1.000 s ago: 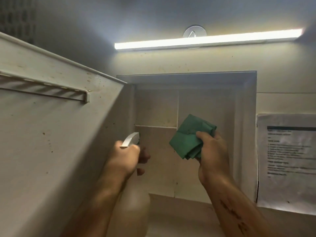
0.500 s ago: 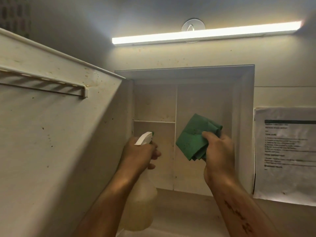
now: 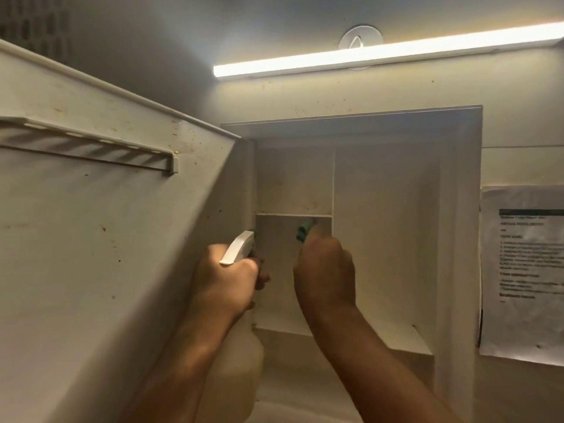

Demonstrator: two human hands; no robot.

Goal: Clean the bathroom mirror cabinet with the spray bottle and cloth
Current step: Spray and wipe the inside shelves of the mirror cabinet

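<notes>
Below the cabinet's small white shelf (image 3: pixel 294 214), right hand (image 3: pixel 325 270) presses bunched green cloth (image 3: pixel 303 233), wiping; left hand (image 3: pixel 227 279) grips translucent plastic spray bottle (image 3: pixel 238 355), likely respray next.

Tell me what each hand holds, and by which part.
Left hand grips the spray bottle at its neck; right hand grips the bunched green cloth.

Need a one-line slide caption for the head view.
Right hand presses green cloth into open cabinet; left hand holds spray bottle.
</notes>
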